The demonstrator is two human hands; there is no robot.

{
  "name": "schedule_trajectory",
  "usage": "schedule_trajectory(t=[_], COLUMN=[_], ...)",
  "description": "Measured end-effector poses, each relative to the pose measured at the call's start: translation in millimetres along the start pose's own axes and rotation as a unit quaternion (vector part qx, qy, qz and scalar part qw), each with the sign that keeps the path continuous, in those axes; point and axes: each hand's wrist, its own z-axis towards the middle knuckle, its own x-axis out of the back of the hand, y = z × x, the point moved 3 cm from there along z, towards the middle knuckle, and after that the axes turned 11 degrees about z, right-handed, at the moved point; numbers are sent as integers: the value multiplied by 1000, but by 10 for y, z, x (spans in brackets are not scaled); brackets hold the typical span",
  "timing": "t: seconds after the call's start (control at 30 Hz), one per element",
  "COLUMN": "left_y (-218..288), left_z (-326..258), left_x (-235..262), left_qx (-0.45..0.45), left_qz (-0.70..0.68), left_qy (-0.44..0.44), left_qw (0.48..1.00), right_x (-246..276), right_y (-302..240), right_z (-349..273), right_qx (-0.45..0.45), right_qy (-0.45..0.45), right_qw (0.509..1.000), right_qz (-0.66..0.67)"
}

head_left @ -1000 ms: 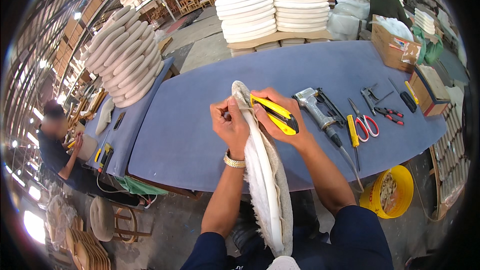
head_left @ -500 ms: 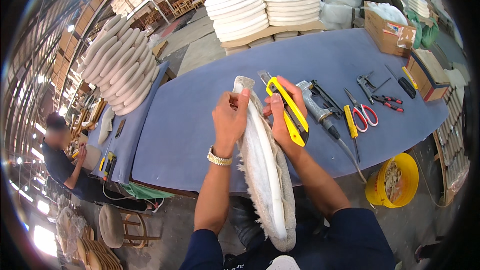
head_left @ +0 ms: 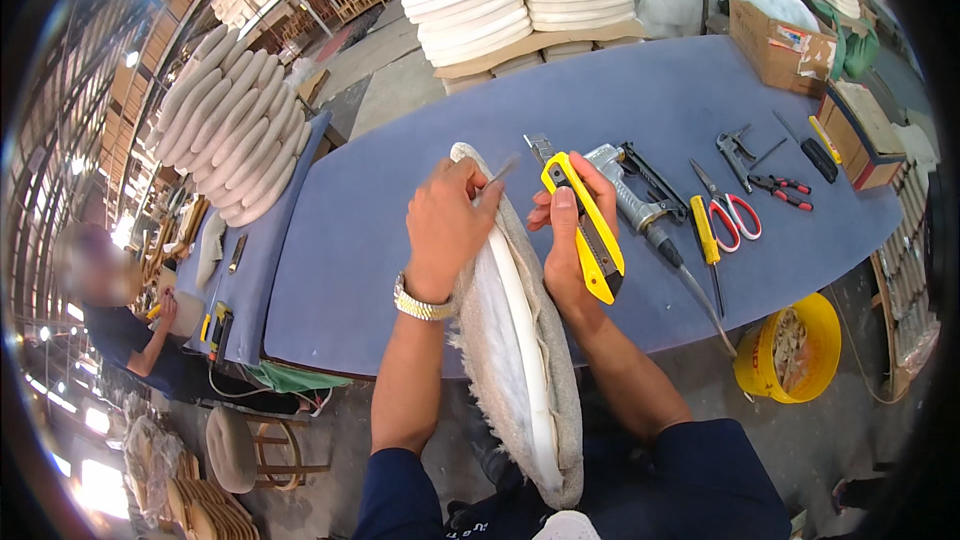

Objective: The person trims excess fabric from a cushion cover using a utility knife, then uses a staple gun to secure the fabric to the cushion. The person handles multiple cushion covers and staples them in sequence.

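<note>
A long padded cushion (head_left: 515, 330) stands on edge in front of me, its far end over the table. Beige fuzzy fabric wraps it, and white padding with a pale rim strip shows along the upturned edge. At the far end, my left hand (head_left: 452, 225) is closed in a pinch, with a small greyish strip (head_left: 508, 168) sticking out from its fingertips. My right hand (head_left: 578, 225) grips a yellow utility knife (head_left: 585, 230), its blade extended and pointing away from me. The blade is apart from the cushion, and the right wrist is close beside the fabric.
To the right on the blue table (head_left: 380, 240) lie a staple gun (head_left: 640, 205), a yellow-handled screwdriver (head_left: 704, 235), red-handled scissors (head_left: 728, 215) and pliers (head_left: 785, 190). A yellow bucket (head_left: 825, 350) stands below the edge. At left, a person (head_left: 125, 325) works near stacked cushions (head_left: 235, 130).
My left hand has turned and shifted slightly left, and the greyish strip now shows at its fingertips. The knife is a little farther from the cushion, whose top leans more to the left.
</note>
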Motion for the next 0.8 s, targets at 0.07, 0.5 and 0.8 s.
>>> schedule_trajectory(t=[0.07, 0.5, 0.8], left_y=[-71, -265, -213], left_z=[13, -355, -409], left_x=[-46, -403, -428], left_qx=[8, 35, 111], left_qz=[-82, -178, -328], left_qy=[6, 292, 249], left_qw=[997, 939, 904], right_x=[11, -19, -107], right_y=[-31, -100, -135], right_z=[-25, 38, 182], right_qx=[-14, 59, 87], right_qy=[-14, -160, -245], right_qw=[1000, 972, 940], right_qz=[-24, -162, -221])
